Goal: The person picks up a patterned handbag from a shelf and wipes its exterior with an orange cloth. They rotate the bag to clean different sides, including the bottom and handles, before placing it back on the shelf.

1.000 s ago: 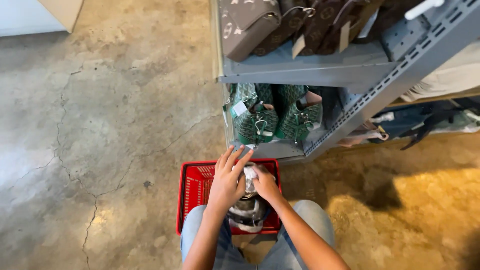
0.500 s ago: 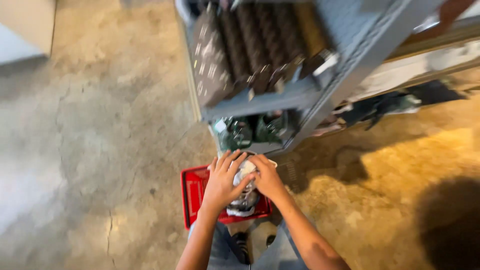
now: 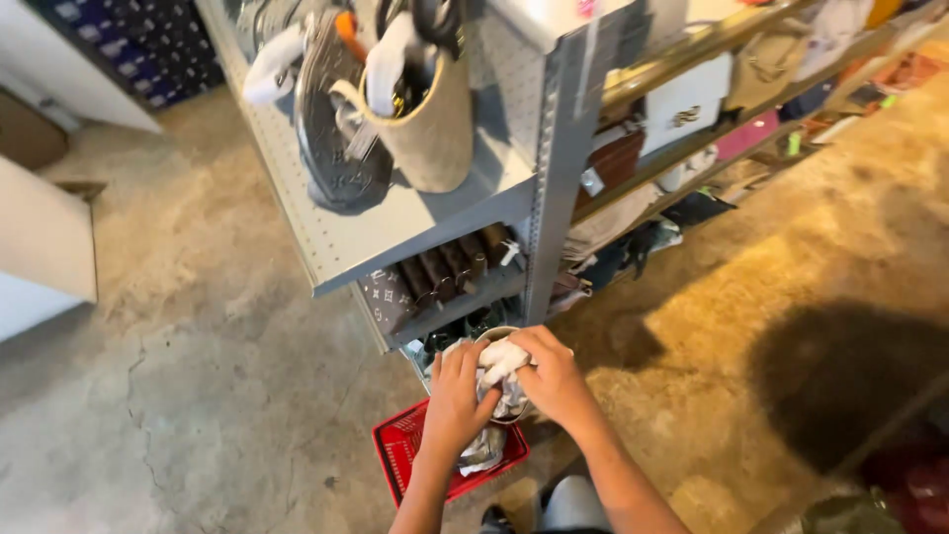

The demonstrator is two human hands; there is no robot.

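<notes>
Both of my hands hold a small round bag (image 3: 502,388) stuffed with white crumpled paper (image 3: 500,362), lifted in front of the grey metal shelf unit (image 3: 415,222). My left hand (image 3: 457,394) grips its left side and my right hand (image 3: 550,376) closes over its top and right side. Below them a red plastic basket (image 3: 407,455) stands on the concrete floor, with more white paper (image 3: 482,451) in it.
The upper shelf carries a tan bucket bag (image 3: 425,109) and a dark patterned bag (image 3: 331,129); lower shelves hold rows of dark bags (image 3: 435,277). More bags line the shelves to the right (image 3: 692,109). A white box (image 3: 44,232) sits at left.
I have stood up: the view rose and now looks down on the upper shelf. My hands lifted the stuffed bag up out of the red basket.
</notes>
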